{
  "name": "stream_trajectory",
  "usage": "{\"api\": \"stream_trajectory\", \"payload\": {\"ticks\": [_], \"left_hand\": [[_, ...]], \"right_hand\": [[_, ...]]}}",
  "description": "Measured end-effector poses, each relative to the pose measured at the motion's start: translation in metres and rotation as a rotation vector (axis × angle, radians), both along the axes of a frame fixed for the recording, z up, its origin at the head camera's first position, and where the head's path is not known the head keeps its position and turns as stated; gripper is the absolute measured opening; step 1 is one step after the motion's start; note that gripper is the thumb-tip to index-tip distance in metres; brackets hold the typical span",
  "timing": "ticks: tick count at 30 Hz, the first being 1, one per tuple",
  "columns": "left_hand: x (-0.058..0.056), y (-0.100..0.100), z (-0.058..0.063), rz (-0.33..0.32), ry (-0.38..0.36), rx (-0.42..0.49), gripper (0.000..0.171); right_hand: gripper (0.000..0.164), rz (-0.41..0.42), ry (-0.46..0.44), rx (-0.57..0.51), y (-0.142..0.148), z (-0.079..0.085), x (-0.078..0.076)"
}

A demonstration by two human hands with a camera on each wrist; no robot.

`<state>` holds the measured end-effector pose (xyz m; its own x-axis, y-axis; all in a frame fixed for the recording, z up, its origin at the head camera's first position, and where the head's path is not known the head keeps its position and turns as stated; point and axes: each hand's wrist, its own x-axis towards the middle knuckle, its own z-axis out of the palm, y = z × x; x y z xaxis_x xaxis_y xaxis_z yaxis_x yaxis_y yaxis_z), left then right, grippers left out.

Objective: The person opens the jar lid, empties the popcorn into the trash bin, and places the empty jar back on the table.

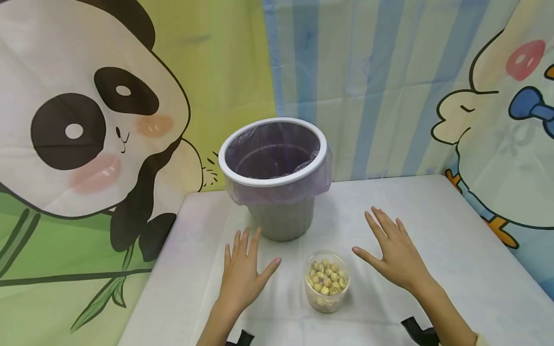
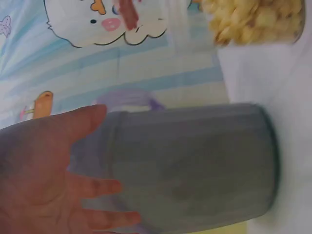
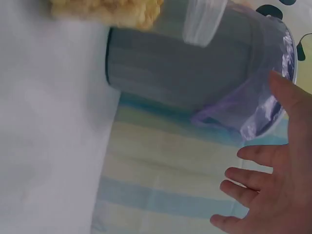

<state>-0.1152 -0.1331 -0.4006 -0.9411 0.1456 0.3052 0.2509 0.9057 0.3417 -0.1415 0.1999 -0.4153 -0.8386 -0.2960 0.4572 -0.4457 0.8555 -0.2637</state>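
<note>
Between the two hands, a clear plastic jar (image 1: 326,302) stands upright on the white-covered table, filled partway with small pale yellow balls (image 1: 327,278) that look like popcorn. My left hand (image 1: 243,275) is to its left, fingers spread and touching nothing. On the other side my right hand (image 1: 397,255) hovers with straight, parted fingers, also holding nothing. Behind the jar is a grey trash can (image 1: 283,218) with a white rim and a thin purple bag liner (image 1: 298,192) folded over it. Both wrist views show the can beyond the outstretched fingers.
A white cloth covers the table (image 1: 381,307). Cartoon-printed curtains enclose it, with a panda (image 1: 130,110) on the left, blue stripes (image 1: 368,96) at the back and a white character (image 1: 510,168) on the right. Black straps (image 1: 417,331) show near the wrists.
</note>
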Motion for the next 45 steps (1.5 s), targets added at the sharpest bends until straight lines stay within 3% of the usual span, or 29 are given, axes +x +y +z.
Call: {"api": "stream_trajectory", "payload": {"ticks": [3, 6, 12, 16, 21, 25, 33, 39, 42, 45], "left_hand": [[0.007, 0.008, -0.018, -0.039, 0.029, 0.063, 0.083], [0.012, 0.018, -0.039, -0.108, 0.031, 0.114, 0.097], [0.019, 0.045, -0.081, -0.237, -0.074, 0.267, 0.132], [0.021, 0.065, -0.105, -0.255, -0.157, 0.44, 0.136], [0.021, 0.087, -0.126, -0.262, -0.17, 0.619, 0.132], [0.02, 0.097, -0.135, -0.263, -0.135, 0.644, 0.13], [0.015, 0.105, -0.143, -0.239, -0.062, 0.689, 0.122], [0.01, 0.108, -0.15, -0.23, 0.061, 0.657, 0.113], [0.009, 0.107, -0.15, -0.237, 0.096, 0.642, 0.11], [0.01, 0.106, -0.142, -0.246, 0.101, 0.634, 0.106]], "right_hand": [[0.082, 0.082, -0.025, -0.094, -0.011, -0.007, 0.002], [0.083, 0.206, -0.089, -0.191, -0.024, -0.014, 0.005], [0.097, 0.421, -0.244, -0.298, -0.042, -0.034, 0.01], [0.109, 0.475, -0.337, -0.349, -0.047, -0.048, 0.01], [0.116, 0.485, -0.386, -0.395, -0.049, -0.059, 0.008], [0.116, 0.49, -0.401, -0.414, -0.05, -0.062, 0.006], [0.112, 0.499, -0.372, -0.446, -0.051, -0.056, 0.006], [0.108, 0.486, -0.361, -0.464, -0.05, -0.063, 0.002], [0.107, 0.488, -0.372, -0.478, -0.05, -0.063, 0.002], [0.105, 0.507, -0.408, -0.511, -0.048, -0.059, 0.003]]}}
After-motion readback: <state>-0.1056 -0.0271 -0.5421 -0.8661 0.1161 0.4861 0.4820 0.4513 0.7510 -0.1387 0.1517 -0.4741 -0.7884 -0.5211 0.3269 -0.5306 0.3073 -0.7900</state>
